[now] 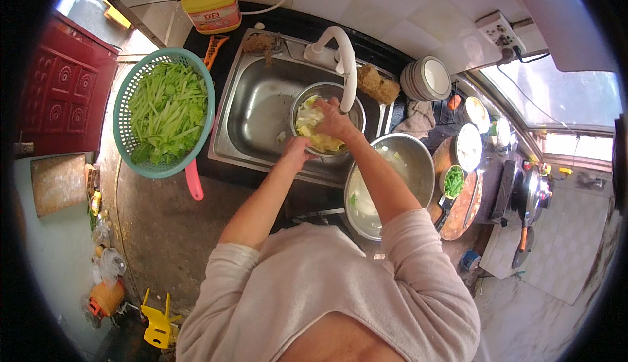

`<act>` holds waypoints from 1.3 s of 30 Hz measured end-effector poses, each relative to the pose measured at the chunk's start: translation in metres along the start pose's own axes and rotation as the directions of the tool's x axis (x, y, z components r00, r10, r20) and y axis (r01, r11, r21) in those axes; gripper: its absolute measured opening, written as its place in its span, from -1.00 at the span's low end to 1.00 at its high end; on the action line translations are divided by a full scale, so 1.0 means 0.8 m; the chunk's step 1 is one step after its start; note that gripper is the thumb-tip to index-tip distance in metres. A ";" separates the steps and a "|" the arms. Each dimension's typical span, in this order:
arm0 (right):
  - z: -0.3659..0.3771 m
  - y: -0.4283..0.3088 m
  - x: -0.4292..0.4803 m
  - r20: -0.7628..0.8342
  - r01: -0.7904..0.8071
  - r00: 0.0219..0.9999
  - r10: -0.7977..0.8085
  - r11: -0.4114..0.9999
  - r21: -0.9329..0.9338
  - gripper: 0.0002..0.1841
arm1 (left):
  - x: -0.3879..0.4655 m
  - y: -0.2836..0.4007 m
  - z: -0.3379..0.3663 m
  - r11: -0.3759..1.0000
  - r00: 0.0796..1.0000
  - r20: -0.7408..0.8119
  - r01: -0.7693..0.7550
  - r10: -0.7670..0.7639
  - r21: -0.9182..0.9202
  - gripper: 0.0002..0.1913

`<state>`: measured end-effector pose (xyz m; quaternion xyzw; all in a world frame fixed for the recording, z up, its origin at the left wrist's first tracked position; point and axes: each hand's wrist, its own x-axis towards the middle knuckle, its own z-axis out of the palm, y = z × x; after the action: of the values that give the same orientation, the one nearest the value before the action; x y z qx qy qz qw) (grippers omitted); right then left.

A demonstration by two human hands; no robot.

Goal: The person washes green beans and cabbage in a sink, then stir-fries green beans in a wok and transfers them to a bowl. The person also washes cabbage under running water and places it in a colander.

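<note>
A round metal bowl (361, 109) sits in the stainless steel sink (250, 102), below a white curved faucet (349, 77). Pale yellow leafy vegetable pieces (308, 116) lie inside it. My left hand (297, 152) grips the bowl's near left rim. Over the leaves and touching them is my right hand (335, 122), its fingers spread; some fingertips are hard to make out. Close to my right forearm stands a larger metal basin (424, 165) with pale contents and liquid in it.
Left of the sink, a green plastic colander (210, 111) holds cut green stalks, with a pink handle (194, 180) beneath. A yellow detergent jug (211, 8) stands behind. Stacked bowls (426, 78), a cloth (417, 120), a cutting board (463, 210) and a cleaver (444, 210) are at right.
</note>
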<state>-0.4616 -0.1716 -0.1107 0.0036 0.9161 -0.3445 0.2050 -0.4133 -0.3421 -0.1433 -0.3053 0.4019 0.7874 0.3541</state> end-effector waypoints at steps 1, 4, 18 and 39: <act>-0.005 -0.001 -0.002 -0.046 0.022 0.999 -0.020 0.998 0.057 -0.18 | -0.001 0.001 -0.001 1.000 1.000 -0.010 -0.002 0.002 0.006 -0.46; -0.022 -0.005 -0.005 -0.149 0.082 0.986 -0.074 0.995 0.051 -0.34 | -0.004 0.005 -0.006 0.999 0.998 -0.055 -0.001 0.003 0.040 -0.47; -0.020 -0.055 -0.044 0.246 0.162 0.967 -0.069 0.910 -0.381 -0.10 | 0.014 -0.002 -0.028 0.999 0.998 -0.070 -0.001 0.004 0.044 -0.52; -0.039 -0.047 -0.031 0.093 0.393 0.920 -0.382 0.902 -0.178 -0.42 | 0.014 0.013 -0.041 0.996 0.999 -0.004 -0.040 0.041 0.082 -0.51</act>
<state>-0.4563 -0.1775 -0.0565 -0.2080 0.9215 -0.2877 0.1574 -0.4214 -0.3709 -0.1641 -0.2847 0.4409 0.7764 0.3489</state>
